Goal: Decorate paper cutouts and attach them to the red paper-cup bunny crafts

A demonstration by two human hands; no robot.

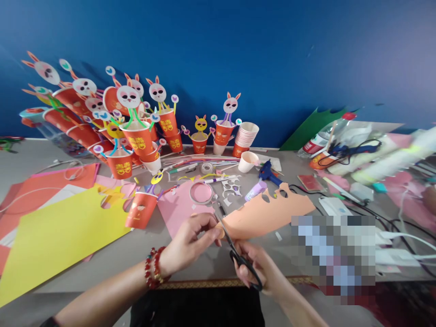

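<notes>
My left hand [195,240] pinches a small edge of orange paper between thumb and fingers. In my right hand [254,263] are black-handled scissors [243,261], their blades pointing up and left at that paper. Just beyond lies a larger sheet of orange paper [265,215] with rounded pieces cut from its far edge; whether it is joined to the pinched bit I cannot tell. Pink paper [175,204] is on the table behind my left hand, with a roll of clear tape [200,193] on it. A red paper cup [141,211] with a yellow face figure stands to the left.
Several red cups with rabbit figures [138,136] crowd the back left. Yellow paper [71,227] covers the left side. A blue glue gun [269,171], a purple glue stick [255,190] and a stack of cups [247,136] are behind. Cables and a bottle [320,136] fill the right.
</notes>
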